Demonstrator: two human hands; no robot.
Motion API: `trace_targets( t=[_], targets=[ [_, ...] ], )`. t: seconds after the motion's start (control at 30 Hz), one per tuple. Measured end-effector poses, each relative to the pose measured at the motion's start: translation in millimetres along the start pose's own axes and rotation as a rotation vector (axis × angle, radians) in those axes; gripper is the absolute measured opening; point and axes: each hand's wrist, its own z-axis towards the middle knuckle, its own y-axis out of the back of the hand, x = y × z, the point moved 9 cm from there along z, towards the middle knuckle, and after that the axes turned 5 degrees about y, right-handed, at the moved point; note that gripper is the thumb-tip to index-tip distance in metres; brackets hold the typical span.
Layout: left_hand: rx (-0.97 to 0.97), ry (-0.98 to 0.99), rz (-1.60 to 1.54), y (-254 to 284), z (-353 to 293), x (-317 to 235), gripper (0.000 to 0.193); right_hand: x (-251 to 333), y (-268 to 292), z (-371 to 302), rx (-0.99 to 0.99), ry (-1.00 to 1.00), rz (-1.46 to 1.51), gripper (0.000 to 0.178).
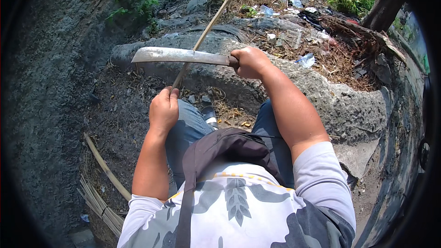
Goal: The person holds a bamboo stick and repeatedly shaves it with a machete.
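My right hand (251,62) is closed round the handle of a machete (177,55). Its long, worn steel blade points left and lies across a thin wooden stick (212,24), apparently against it. My left hand (164,109) grips the stick's lower end above my left knee. From there the stick slants up and away to the right, its far end over the littered ground. Whether the edge has bitten into the wood is too small to tell.
A low concrete ledge (321,87) runs in front of my knees. Beyond it lie plastic scraps (305,60), dry leaves and a tree trunk (385,7). A rough wall (46,87) rises at left. A bundle of thin sticks (102,204) and a longer pole (106,167) lie at lower left.
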Motion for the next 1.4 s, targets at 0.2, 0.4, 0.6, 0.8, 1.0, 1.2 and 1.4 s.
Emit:
trace_targets(
  t=[0.2, 0.4, 0.6, 0.8, 1.0, 1.2, 1.4],
  targets=[
    [0.021, 0.006, -0.013, 3.0, 2.8, -1.4, 0.031, -6.0, 0.5, 2.7, -0.016, -0.01, 0.021, 0.018],
    [0.049, 0.015, -0.03, -12.4, 3.8, -9.4, 0.03, -14.2, -6.7, 1.0, 0.045, -0.043, 0.076, 0.024],
    [0.054, -0.065, 0.058, -26.4, 12.2, -25.3, 0.03, 12.8, -4.8, 1.2, -0.015, 0.054, 0.051, 0.023],
    [0.092, -0.071, 0.085, -28.5, -6.5, -20.7, 0.029, -37.4, -6.1, 1.3, 0.073, -0.122, -0.014, 0.025],
    [0.097, 0.005, 0.01, -28.3, -13.6, 0.2, 0.029, -35.8, -4.3, 2.6, 0.006, -0.122, 0.039, 0.029],
    [0.058, -0.047, 0.0, -16.4, -6.3, -15.1, 0.03, 33.1, -14.4, 7.3, 0.059, 0.137, -0.053, 0.028],
    [0.058, -0.071, 0.066, -11.6, -10.2, -1.2, 0.028, 4.8, -22.8, 12.1, -0.026, 0.147, -0.091, 0.016]
  ],
)
